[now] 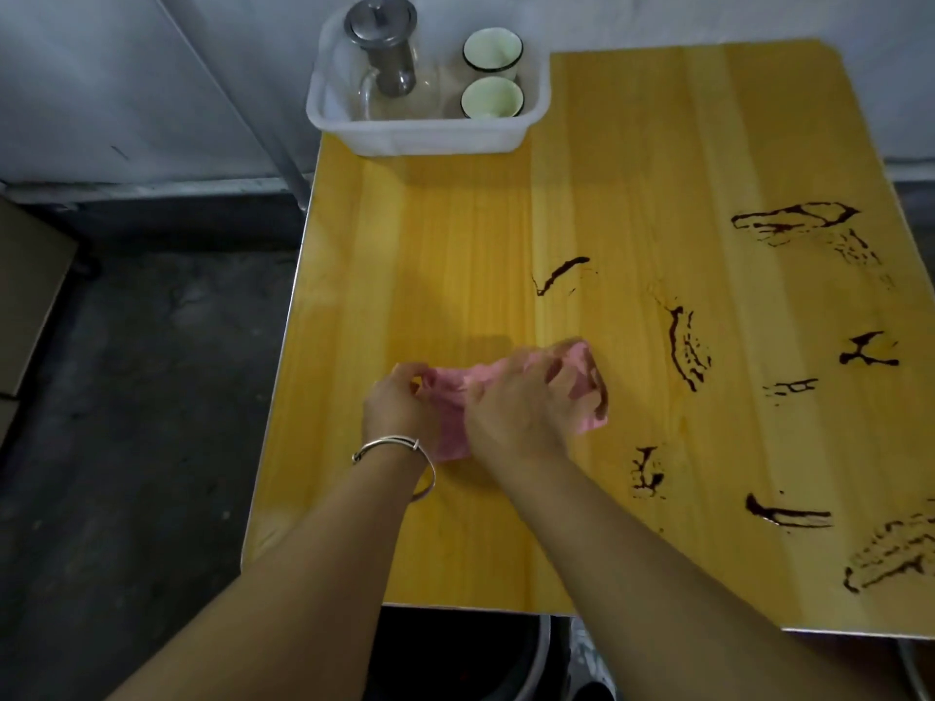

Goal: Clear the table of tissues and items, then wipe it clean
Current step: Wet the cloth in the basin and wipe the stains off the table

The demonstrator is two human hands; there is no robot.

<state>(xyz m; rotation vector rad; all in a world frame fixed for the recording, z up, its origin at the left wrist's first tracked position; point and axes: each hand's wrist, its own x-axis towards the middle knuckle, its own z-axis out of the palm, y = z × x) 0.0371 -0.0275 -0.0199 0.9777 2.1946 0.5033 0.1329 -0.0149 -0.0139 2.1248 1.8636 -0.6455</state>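
Note:
A pink cloth (450, 422) lies bunched on the yellow wooden table (455, 255), near its front middle. My left hand (394, 402), with a silver bangle on the wrist, pinches the cloth's left end. My right hand (521, 402) grips the cloth's right part with curled fingers, covering its middle. Dark brown smears (683, 346) streak the table's right half, from the far right down to the front right corner.
A white plastic tub (430, 134) stands at the table's far left corner, holding a glass teapot (384, 48) with a steel lid and two pale green cups (493, 96). A dark bin (455, 655) sits under the front edge. Dark floor lies to the left.

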